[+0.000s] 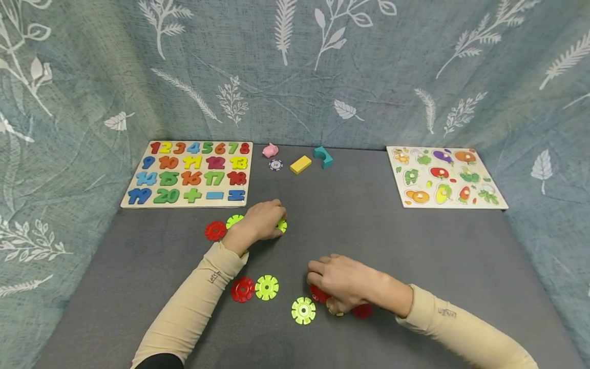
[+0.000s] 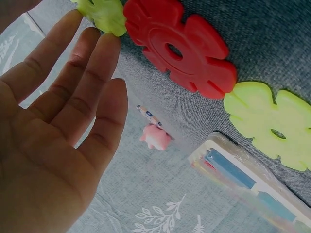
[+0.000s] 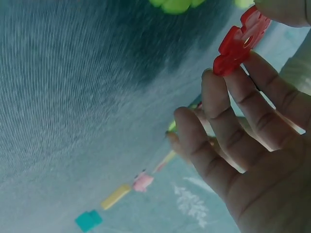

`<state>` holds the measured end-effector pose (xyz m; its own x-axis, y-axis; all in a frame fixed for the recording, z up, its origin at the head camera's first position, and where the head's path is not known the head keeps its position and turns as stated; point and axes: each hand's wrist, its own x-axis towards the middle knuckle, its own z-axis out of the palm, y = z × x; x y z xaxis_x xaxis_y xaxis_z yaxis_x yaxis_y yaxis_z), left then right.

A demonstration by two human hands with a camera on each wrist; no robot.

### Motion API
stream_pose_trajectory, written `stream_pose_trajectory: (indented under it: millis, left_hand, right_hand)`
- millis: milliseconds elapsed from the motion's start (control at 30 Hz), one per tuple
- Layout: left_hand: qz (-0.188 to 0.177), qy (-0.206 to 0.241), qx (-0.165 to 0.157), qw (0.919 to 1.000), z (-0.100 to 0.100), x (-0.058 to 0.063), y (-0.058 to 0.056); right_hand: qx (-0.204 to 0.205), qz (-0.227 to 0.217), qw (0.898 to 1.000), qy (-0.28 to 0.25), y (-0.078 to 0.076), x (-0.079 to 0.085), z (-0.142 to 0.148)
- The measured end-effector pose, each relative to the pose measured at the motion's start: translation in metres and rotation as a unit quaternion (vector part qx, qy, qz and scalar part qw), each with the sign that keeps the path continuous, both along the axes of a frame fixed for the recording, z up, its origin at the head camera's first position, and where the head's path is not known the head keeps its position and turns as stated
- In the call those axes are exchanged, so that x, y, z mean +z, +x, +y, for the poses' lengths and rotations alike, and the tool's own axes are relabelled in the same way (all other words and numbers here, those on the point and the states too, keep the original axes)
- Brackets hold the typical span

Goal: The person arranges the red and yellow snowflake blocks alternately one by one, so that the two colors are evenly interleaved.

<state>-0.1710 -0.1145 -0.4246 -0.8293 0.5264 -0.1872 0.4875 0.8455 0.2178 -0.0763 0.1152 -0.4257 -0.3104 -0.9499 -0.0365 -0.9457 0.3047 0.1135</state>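
Observation:
My left hand (image 1: 260,220) pinches a yellow-green notched flower disc (image 1: 282,224) at the middle of the table. In the left wrist view, its fingertips are at the rim of that green disc (image 2: 104,17). Beside it lie a red disc (image 2: 177,48), hidden under the hand in the head view, another green disc (image 1: 234,220) and a red one (image 1: 215,230). Nearer the front, my right hand (image 1: 343,282) holds a red flower disc (image 3: 240,43) between thumb and fingers. A green disc (image 1: 336,311) and a red disc (image 1: 363,311) lie partly hidden beneath that hand.
A red disc (image 1: 243,289) and two green discs, one at left (image 1: 267,287) and one further right (image 1: 303,310), lie in front. A number board (image 1: 184,171), pink pig (image 1: 270,150), poker chip (image 1: 275,164), yellow block (image 1: 301,164), teal arch (image 1: 323,157) and vegetable board (image 1: 447,177) stand behind.

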Motion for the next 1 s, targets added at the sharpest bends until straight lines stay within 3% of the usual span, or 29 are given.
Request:
stream_pose_trajectory:
  millis: [233, 600, 1000]
  left_hand:
    - [0.001, -0.001, 0.003, 1.0, 0.0, 0.0, 0.0]
    - [-0.004, 0.0, 0.009, 1.0, 0.0, -0.002, 0.0]
    - [-0.005, 0.001, 0.013, 0.9999, 0.0, 0.001, 0.003]
  right_hand:
    - [-0.052, -0.001, 0.998, -0.019, -0.019, 0.002, -0.006]
    - [-0.137, -0.053, 0.989, -0.013, -0.054, -0.003, -0.018]
    - [-0.181, -0.078, 0.98, -0.014, -0.087, -0.006, -0.031]
